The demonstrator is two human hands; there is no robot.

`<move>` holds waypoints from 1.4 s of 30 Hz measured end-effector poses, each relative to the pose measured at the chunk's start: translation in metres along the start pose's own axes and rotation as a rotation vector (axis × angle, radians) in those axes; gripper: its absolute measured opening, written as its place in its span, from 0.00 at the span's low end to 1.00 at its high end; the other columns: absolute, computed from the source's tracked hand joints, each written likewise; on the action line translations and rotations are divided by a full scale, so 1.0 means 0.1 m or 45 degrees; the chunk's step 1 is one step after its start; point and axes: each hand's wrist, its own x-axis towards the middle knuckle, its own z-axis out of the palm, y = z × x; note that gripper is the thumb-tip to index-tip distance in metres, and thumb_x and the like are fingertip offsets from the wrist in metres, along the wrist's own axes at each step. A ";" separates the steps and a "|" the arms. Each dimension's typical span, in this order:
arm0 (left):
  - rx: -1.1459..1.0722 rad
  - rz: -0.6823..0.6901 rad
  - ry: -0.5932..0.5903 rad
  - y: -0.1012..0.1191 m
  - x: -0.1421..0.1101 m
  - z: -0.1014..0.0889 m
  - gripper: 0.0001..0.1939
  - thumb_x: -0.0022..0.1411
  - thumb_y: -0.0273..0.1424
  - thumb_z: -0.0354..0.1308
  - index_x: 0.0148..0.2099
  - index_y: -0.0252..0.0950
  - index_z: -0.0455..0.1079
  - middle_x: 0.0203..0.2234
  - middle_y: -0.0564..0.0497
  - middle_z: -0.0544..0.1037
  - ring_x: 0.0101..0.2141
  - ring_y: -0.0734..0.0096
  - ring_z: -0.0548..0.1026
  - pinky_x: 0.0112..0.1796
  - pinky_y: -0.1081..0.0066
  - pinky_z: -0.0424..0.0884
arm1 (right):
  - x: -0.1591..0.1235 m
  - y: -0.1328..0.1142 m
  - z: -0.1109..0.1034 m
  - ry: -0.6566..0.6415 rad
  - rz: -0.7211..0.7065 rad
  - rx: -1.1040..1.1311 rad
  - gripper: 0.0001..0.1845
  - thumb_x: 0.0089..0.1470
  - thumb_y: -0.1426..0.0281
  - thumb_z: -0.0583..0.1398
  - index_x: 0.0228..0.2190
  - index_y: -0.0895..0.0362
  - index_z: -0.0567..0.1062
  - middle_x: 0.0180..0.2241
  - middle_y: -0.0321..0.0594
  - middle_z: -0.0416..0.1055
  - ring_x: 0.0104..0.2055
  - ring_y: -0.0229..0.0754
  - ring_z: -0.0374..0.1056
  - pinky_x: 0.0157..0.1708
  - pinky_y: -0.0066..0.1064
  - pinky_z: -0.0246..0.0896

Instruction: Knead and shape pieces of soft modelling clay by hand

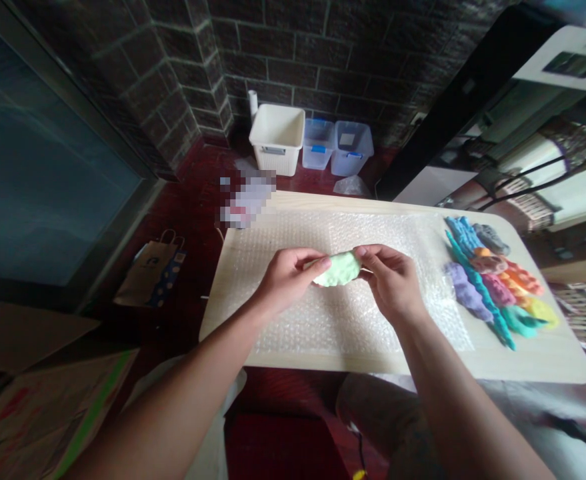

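A pale green piece of modelling clay (343, 269), flattened and lumpy, is stretched between my two hands above the table. My left hand (293, 273) pinches its left end, thumb on top. At the other end, my right hand (387, 272) grips the edge between thumb and fingers. A small reddish spot shows under the clay's lower left edge; I cannot make out what it is. Beneath the hands lies a sheet of bubble wrap (297, 327). To the right rest several coloured clay pieces, among them a purple lump (467, 291) and a long teal strip (480, 287).
The pale wooden table (513, 363) has rounded corners. Behind it on the red floor stand a white bin (277, 143) and two clear plastic boxes (317, 143). A paper bag (145, 273) stands left of the table, and cardboard (67, 413) lies at lower left.
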 end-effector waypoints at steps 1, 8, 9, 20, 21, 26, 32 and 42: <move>-0.020 -0.034 0.011 0.01 0.01 -0.01 0.20 0.59 0.42 0.72 0.46 0.30 0.82 0.37 0.41 0.86 0.34 0.65 0.83 0.36 0.67 0.79 | 0.00 0.00 0.00 -0.007 0.027 -0.004 0.13 0.50 0.58 0.76 0.29 0.54 0.85 0.28 0.37 0.80 0.28 0.38 0.74 0.27 0.30 0.75; -0.202 -0.160 0.043 0.08 0.00 0.00 0.22 0.52 0.40 0.77 0.45 0.31 0.83 0.36 0.42 0.86 0.33 0.66 0.82 0.34 0.66 0.80 | 0.02 0.02 -0.06 -0.109 0.111 -0.064 0.15 0.49 0.59 0.77 0.30 0.58 0.86 0.28 0.41 0.81 0.28 0.40 0.75 0.29 0.33 0.76; -0.246 -0.174 0.044 0.09 0.00 0.00 0.22 0.53 0.41 0.77 0.45 0.31 0.82 0.36 0.42 0.86 0.32 0.66 0.82 0.33 0.66 0.80 | 0.02 0.02 -0.06 -0.102 0.109 -0.064 0.15 0.50 0.59 0.76 0.30 0.57 0.86 0.28 0.41 0.81 0.28 0.40 0.75 0.29 0.33 0.76; -0.363 -0.319 0.099 0.12 0.02 -0.06 0.15 0.52 0.37 0.77 0.34 0.30 0.82 0.28 0.45 0.84 0.25 0.73 0.78 0.28 0.71 0.79 | 0.02 0.03 -0.07 -0.044 0.092 -0.139 0.16 0.53 0.56 0.74 0.38 0.53 0.86 0.36 0.41 0.82 0.32 0.42 0.78 0.32 0.36 0.79; -0.377 -0.341 0.114 0.12 0.02 -0.06 0.14 0.52 0.37 0.77 0.33 0.30 0.82 0.26 0.45 0.83 0.23 0.74 0.77 0.28 0.71 0.78 | 0.01 0.00 -0.07 -0.096 0.014 -0.198 0.16 0.56 0.56 0.73 0.42 0.51 0.86 0.41 0.43 0.82 0.38 0.45 0.79 0.38 0.39 0.80; -0.455 -0.405 0.160 0.13 0.03 -0.09 0.13 0.53 0.35 0.76 0.35 0.32 0.80 0.24 0.47 0.82 0.23 0.72 0.79 0.28 0.71 0.79 | -0.07 -0.12 -0.05 -0.452 -0.556 -0.700 0.31 0.50 0.67 0.77 0.56 0.44 0.81 0.59 0.43 0.77 0.62 0.55 0.71 0.62 0.50 0.69; -0.360 -0.172 0.078 0.12 0.00 -0.10 0.19 0.64 0.45 0.63 0.46 0.34 0.79 0.32 0.45 0.83 0.29 0.67 0.81 0.31 0.67 0.80 | -0.05 -0.02 -0.05 -0.240 -0.533 -0.676 0.11 0.58 0.67 0.72 0.45 0.49 0.86 0.45 0.43 0.83 0.46 0.48 0.78 0.46 0.41 0.73; 0.330 0.665 0.185 0.06 -0.03 -0.06 0.10 0.62 0.32 0.73 0.46 0.37 0.82 0.42 0.46 0.85 0.41 0.67 0.83 0.46 0.67 0.83 | 0.00 -0.06 -0.14 -0.255 -0.385 -0.350 0.14 0.55 0.68 0.74 0.44 0.46 0.87 0.47 0.40 0.83 0.48 0.45 0.78 0.48 0.38 0.73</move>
